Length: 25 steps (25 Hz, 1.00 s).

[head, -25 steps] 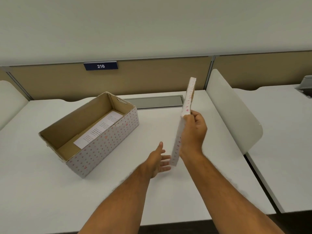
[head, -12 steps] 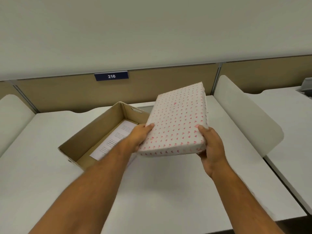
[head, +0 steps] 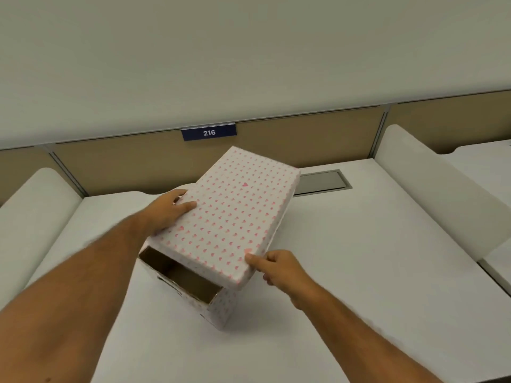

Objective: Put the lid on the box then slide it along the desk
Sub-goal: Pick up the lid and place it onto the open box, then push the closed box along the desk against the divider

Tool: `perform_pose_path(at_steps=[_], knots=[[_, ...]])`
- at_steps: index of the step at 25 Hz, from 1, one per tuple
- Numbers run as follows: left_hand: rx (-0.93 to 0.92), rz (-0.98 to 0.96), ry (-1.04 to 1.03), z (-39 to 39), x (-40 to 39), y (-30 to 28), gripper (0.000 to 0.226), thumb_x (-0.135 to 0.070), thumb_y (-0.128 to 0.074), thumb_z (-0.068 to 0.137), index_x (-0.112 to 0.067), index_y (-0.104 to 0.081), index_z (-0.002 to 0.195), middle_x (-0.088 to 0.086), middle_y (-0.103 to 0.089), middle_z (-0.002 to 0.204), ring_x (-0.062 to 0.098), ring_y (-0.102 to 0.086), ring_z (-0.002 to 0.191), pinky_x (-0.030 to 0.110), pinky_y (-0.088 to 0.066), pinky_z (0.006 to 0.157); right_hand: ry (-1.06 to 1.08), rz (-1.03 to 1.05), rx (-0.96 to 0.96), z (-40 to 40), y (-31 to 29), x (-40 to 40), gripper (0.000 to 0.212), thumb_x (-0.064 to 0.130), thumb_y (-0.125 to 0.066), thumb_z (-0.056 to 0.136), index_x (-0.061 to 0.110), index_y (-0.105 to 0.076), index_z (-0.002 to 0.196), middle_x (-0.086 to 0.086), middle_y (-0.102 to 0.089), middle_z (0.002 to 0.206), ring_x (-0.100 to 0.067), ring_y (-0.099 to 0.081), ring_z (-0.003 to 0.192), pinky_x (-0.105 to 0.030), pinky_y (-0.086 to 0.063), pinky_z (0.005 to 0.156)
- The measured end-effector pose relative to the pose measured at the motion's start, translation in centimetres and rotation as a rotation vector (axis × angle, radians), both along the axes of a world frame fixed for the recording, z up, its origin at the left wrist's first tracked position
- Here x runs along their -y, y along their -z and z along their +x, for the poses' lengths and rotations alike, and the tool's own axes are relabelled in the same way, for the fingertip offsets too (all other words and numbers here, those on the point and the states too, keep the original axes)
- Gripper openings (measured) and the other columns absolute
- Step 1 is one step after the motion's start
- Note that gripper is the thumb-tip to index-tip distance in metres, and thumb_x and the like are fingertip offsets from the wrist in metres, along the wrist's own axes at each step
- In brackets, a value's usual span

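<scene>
The white lid (head: 232, 214) with small pink hearts lies flat over the cardboard box (head: 213, 305), shifted toward the far end. The box's near end stays uncovered and its brown inside shows there. My left hand (head: 166, 211) holds the lid's left long edge, thumb on top. My right hand (head: 279, 269) grips the lid's near right corner, thumb on top and fingers below. Whether the lid rests on the box rim or hovers just above it is unclear. The box's contents are hidden.
The box stands on a white desk (head: 345, 272). A grey cable hatch (head: 320, 182) lies behind the lid. White curved dividers rise at the left (head: 33, 214) and right (head: 431, 194). A tan back panel carries a blue "216" sign (head: 209, 132).
The lid went from upright in my right hand alone to flat in both hands, then moved left and down over the box, covering most of its opening.
</scene>
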<state>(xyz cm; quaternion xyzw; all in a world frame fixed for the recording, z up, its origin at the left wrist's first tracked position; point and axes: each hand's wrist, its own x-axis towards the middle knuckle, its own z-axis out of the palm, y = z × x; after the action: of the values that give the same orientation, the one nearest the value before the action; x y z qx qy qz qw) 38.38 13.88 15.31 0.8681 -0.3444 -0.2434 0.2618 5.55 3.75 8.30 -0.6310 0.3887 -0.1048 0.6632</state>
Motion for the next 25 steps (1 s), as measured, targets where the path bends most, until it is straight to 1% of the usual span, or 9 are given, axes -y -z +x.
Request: perform_pose_path(at_steps=[4,7,9,11,13,15,17,21,25], knots=[[-0.006,0.116,-0.012,4.3,-3.1,2.4,0.075,-0.065,-0.058,0.097,-0.031,-0.040,0.162,0.004,-0.048,0.164,0.030,-0.054,0.139,0.046,-0.042,0.115,-0.063,0.011,-0.039,3.7,1.6,-3.3,0.054,0.059,-0.088,0.082,0.015,-0.060,0.070,0.017,-0.082,0.085,0.005,-0.074,0.069,-0.013,-0.056,0.056],[-0.046,0.146,0.001,5.2,-4.5,4.5,0.075,-0.064,-0.054,0.100,-0.029,-0.037,0.164,0.004,-0.047,0.165,0.033,-0.054,0.140,0.049,-0.043,0.117,-0.045,-0.072,-0.081,5.0,3.0,-4.5,0.061,0.058,-0.091,0.079,0.017,-0.048,0.065,-0.011,-0.083,0.106,-0.003,-0.079,0.086,-0.029,-0.068,0.073],[-0.049,0.131,0.009,5.3,-4.8,5.3,0.075,-0.065,-0.052,0.100,-0.029,-0.037,0.164,0.003,-0.047,0.165,0.032,-0.054,0.141,0.047,-0.043,0.115,-0.026,-0.085,-0.068,5.2,3.3,-4.8,0.064,0.054,-0.093,0.078,0.019,-0.043,0.060,-0.018,-0.081,0.106,-0.007,-0.081,0.085,-0.031,-0.070,0.074],[-0.038,0.109,0.031,5.6,-4.8,5.3,0.075,-0.066,-0.052,0.100,-0.029,-0.037,0.164,0.001,-0.046,0.166,0.031,-0.052,0.143,0.048,-0.041,0.117,-0.018,-0.059,-0.067,5.3,3.3,-4.6,0.064,0.049,-0.095,0.077,0.021,-0.043,0.053,-0.007,-0.083,0.095,-0.001,-0.077,0.071,-0.016,-0.060,0.059],[-0.028,0.096,0.067,5.8,-4.8,5.3,0.075,-0.065,-0.052,0.100,-0.030,-0.037,0.164,0.000,-0.046,0.167,0.030,-0.051,0.144,0.049,-0.040,0.120,-0.018,-0.001,-0.065,5.1,3.3,-4.4,0.056,0.044,-0.098,0.076,0.024,-0.055,0.046,0.020,-0.082,0.086,0.010,-0.074,0.074,-0.007,-0.052,0.054],[-0.021,0.091,0.084,5.9,-4.9,5.2,0.074,-0.064,-0.052,0.101,-0.031,-0.036,0.165,0.000,-0.045,0.167,0.030,-0.051,0.144,0.049,-0.040,0.122,-0.030,0.038,-0.065,5.0,3.1,-4.4,0.043,0.044,-0.099,0.075,0.032,-0.068,0.047,0.034,-0.078,0.084,0.019,-0.070,0.078,-0.005,-0.051,0.053],[-0.024,0.107,0.092,5.9,-4.8,5.1,0.074,-0.062,-0.052,0.102,-0.029,-0.036,0.166,0.001,-0.045,0.167,0.031,-0.051,0.145,0.051,-0.040,0.122,-0.037,0.055,-0.078,5.1,2.8,-4.3,0.037,0.045,-0.100,0.073,0.031,-0.073,0.052,0.034,-0.078,0.082,0.020,-0.069,0.077,-0.005,-0.051,0.051],[-0.061,0.135,0.089,6.0,-4.5,4.8,0.069,-0.055,-0.052,0.105,-0.026,-0.036,0.166,0.002,-0.044,0.167,0.033,-0.050,0.146,0.054,-0.039,0.123,-0.050,0.031,-0.111,5.4,2.7,-4.0,0.052,0.046,-0.102,0.068,0.019,-0.058,0.062,0.026,-0.081,0.082,0.019,-0.070,0.077,-0.007,-0.052,0.050],[-0.125,0.165,0.073,6.1,-4.8,4.2,0.064,-0.045,-0.059,0.105,-0.023,-0.042,0.163,0.003,-0.050,0.163,0.033,-0.054,0.143,0.053,-0.041,0.122,-0.100,-0.007,-0.131,5.6,2.9,-3.9,0.047,0.044,-0.105,0.064,0.017,-0.067,0.071,0.026,-0.083,0.089,0.004,-0.078,0.082,-0.013,-0.059,0.057]])
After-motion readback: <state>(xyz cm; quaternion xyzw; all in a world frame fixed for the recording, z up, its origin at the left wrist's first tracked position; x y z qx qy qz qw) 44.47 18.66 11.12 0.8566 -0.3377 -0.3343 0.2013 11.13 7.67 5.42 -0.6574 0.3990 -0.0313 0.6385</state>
